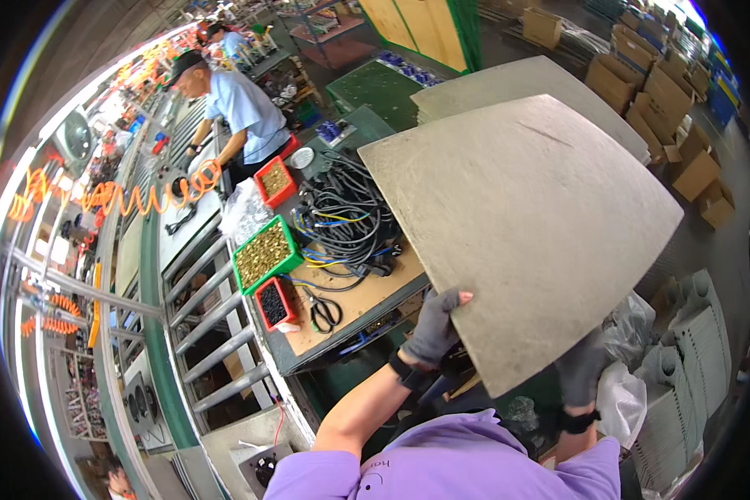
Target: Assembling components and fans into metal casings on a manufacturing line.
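Note:
A large flat grey board (517, 233) with rounded edges and a few scratches is tilted up in front of me. My left hand (435, 327), in a grey glove with a bare thumb tip, is closed on its near left edge, thumb on top. At the near right edge is my right hand (581, 371), also gloved; it reaches under the board, which hides its fingers. Behind the held board lies a stack of similar boards (542, 83).
Left of me, a workbench (400, 279) bears black cables (346, 208), a green tray (267, 254) of brass-coloured parts, red trays and scissors (325, 312). Beyond it runs a roller conveyor (217, 337). A co-worker (242, 108) bends over the line. Cardboard boxes (654, 100) stand right.

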A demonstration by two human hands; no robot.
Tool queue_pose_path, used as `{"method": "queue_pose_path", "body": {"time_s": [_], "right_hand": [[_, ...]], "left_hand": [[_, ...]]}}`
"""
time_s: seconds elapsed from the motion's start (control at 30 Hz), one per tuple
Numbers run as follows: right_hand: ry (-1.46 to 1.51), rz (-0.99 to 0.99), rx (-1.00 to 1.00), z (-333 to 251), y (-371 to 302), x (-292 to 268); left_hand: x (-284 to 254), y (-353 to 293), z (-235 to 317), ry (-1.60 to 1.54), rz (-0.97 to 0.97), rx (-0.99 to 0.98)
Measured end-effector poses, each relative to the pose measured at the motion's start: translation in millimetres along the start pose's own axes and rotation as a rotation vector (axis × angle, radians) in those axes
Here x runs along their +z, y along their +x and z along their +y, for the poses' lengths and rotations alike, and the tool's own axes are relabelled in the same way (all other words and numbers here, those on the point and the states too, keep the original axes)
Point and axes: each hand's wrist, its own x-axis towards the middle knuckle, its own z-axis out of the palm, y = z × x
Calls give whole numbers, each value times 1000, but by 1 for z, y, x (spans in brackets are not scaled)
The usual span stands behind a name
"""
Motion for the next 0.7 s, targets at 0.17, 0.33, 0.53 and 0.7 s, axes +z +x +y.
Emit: {"method": "queue_pose_path", "body": {"time_s": [0.17, 0.33, 0.53, 0.7], "right_hand": [[-865, 466, -1142, -60, 38, -29], [-163, 290, -610, -82, -31, 77], [-109, -193, -251, -68, -64, 191], [-93, -568, -36, -24, -84, 280]], "left_hand": [[-3, -90, 47, -5, -26, 116], [-36, -194, 69, 17, -1, 313], [-80, -322, 69, -161, 24, 576], [-126, -396, 24, -436, 178, 725]]}}
